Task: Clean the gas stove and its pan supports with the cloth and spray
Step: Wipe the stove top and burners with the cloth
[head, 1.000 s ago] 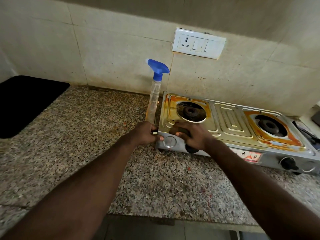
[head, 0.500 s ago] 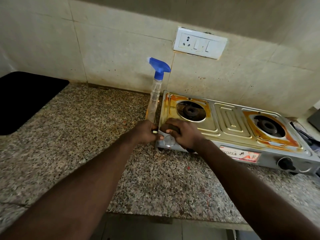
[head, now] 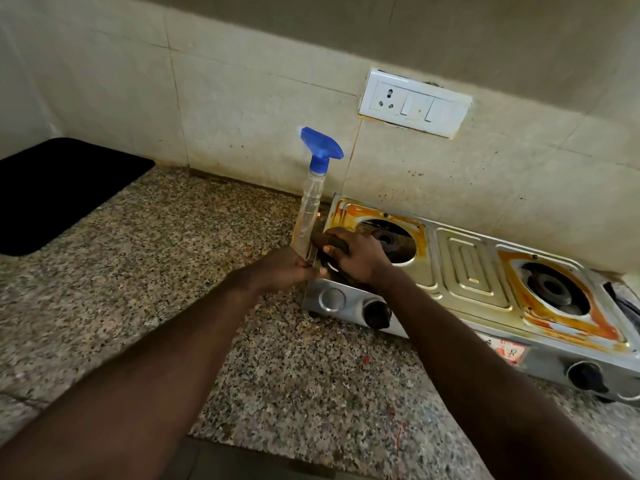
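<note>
A steel two-burner gas stove point(head: 467, 268) with orange stains lies on the granite counter, and no pan supports sit on its burners. My left hand point(head: 284, 268) grips the stove's front left corner. My right hand point(head: 353, 254) holds a dark cloth point(head: 330, 241) pressed on the stove top near the left edge, beside the left burner point(head: 388, 239). A clear spray bottle point(head: 311, 199) with a blue trigger head stands upright just left of the stove, behind my left hand.
The granite counter point(head: 173, 271) stretches left toward a black mat point(head: 52, 192). A tiled wall with a switch and socket plate point(head: 414, 103) rises behind the stove. Black knobs point(head: 377, 313) stick out of the stove front. A dark item point(head: 627, 303) lies at the far right.
My right hand has slid the cloth from the front edge leftward and then back along the stove's left side. My left hand stays on the corner. The view has shifted left.
</note>
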